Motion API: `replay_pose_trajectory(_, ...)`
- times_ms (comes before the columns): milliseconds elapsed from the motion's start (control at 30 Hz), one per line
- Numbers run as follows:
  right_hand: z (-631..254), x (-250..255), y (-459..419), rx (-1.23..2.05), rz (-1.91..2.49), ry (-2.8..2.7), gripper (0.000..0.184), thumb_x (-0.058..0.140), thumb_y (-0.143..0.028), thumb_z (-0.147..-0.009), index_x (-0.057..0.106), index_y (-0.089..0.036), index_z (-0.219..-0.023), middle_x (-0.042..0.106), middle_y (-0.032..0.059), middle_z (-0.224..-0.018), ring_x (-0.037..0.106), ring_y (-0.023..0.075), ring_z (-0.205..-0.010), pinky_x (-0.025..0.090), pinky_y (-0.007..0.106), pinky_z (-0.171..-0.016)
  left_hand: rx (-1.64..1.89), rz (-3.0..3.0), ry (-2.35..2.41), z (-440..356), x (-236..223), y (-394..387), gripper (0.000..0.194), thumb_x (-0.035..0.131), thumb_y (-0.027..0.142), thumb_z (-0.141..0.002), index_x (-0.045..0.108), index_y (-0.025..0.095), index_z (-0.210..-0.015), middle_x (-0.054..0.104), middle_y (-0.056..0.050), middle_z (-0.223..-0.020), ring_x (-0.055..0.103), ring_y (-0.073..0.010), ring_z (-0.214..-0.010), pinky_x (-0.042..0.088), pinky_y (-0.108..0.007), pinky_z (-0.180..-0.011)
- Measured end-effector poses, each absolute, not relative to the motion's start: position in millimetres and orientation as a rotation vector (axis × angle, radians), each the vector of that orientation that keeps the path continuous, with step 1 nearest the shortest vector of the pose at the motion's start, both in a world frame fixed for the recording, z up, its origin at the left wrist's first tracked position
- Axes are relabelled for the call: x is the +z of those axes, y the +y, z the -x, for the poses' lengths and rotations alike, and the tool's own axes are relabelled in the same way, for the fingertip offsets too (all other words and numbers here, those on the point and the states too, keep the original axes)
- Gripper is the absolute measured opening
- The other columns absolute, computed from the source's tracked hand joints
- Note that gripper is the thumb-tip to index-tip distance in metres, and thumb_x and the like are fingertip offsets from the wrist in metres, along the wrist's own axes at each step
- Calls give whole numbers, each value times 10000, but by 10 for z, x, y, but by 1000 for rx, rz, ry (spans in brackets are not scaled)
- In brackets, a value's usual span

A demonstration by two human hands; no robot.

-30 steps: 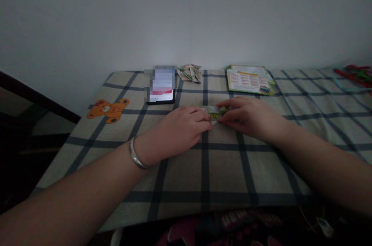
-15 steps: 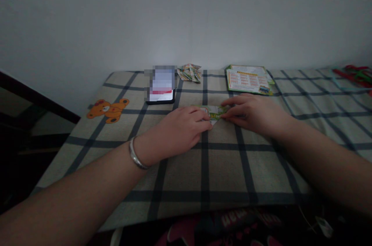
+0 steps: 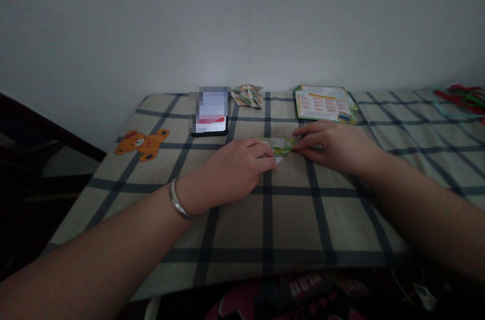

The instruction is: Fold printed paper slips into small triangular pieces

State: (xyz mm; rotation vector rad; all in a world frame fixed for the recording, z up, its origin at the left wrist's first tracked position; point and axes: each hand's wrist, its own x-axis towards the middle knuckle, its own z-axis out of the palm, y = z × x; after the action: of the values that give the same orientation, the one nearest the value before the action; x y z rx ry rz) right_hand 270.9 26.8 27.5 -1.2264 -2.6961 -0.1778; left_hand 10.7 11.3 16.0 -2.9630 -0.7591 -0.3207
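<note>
A folded piece of printed green and white paper (image 3: 281,146) lies on the checked tablecloth between my hands. My left hand (image 3: 242,166), with a silver bangle at the wrist, rests over its left part, the fingers closed and pressing it down. At the paper's right tip, the thumb and fingertips of my right hand (image 3: 333,147) pinch the narrow end. A pale triangular flap shows below the left fingertips. The part under my left palm is hidden.
A lit phone (image 3: 210,125) lies at the back, beside a folded paper shape (image 3: 247,96). Printed leaflets (image 3: 324,104) are stacked behind my right hand. An orange bear cutout (image 3: 142,145) sits at the left, red and green strips (image 3: 466,99) at the far right. A wall (image 3: 242,22) bounds the back.
My right hand has slid slightly to the right along the paper to its tip, uncovering more of the green print. My left hand stays in place.
</note>
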Motion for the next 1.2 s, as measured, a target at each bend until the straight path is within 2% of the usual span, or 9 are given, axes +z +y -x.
replay_pose_trajectory(333,-2549,285,141,-136,972,-2827,191,549,-201,-903,738,-186,-875,712,71,-981,638,201,-837,468,339,-751,-301,2971,-774,-114,147,128,272,552,122,-851,645,199,-1094,609,-68,-1182,542,-231,-1152,450,-412,-1033)
replay_pose_trajectory(467,-2479,247,104,-53,900,-2812,193,533,-183,-906,723,-179,-943,699,77,-953,617,199,-880,461,320,-765,-310,2957,-769,-116,150,130,250,557,126,-849,653,194,-1070,617,-68,-1170,547,-240,-1146,460,-418,-1024)
replay_pose_trajectory(600,-2436,212,88,-34,854,-2816,189,520,-187,-904,707,-178,-929,684,62,-913,601,194,-879,457,309,-767,-311,2954,-765,-110,169,128,228,559,130,-849,661,185,-1045,628,-72,-1161,555,-242,-1142,474,-417,-1007)
replay_pose_trajectory(800,-2400,208,67,-135,924,-2834,186,528,-204,-888,714,-199,-909,662,58,-871,581,186,-812,427,301,-696,-271,2947,-759,-99,181,131,274,540,136,-864,669,191,-1100,660,-61,-1116,583,-232,-1101,493,-417,-963)
replay_pose_trajectory(1000,-2425,203,87,-173,959,-2793,176,546,-192,-865,721,-177,-872,682,86,-931,590,227,-933,443,327,-764,-254,2916,-722,-93,194,122,276,549,160,-869,675,222,-1106,676,-32,-1082,599,-234,-1021,506,-424,-891)
replay_pose_trajectory(1200,-2474,244,130,-191,1115,-2742,174,561,-194,-843,733,-173,-864,691,79,-906,615,215,-849,435,327,-713,-263,2876,-751,-92,179,97,273,527,171,-880,671,192,-1111,682,-56,-1055,616,-219,-987,521,-375,-835)
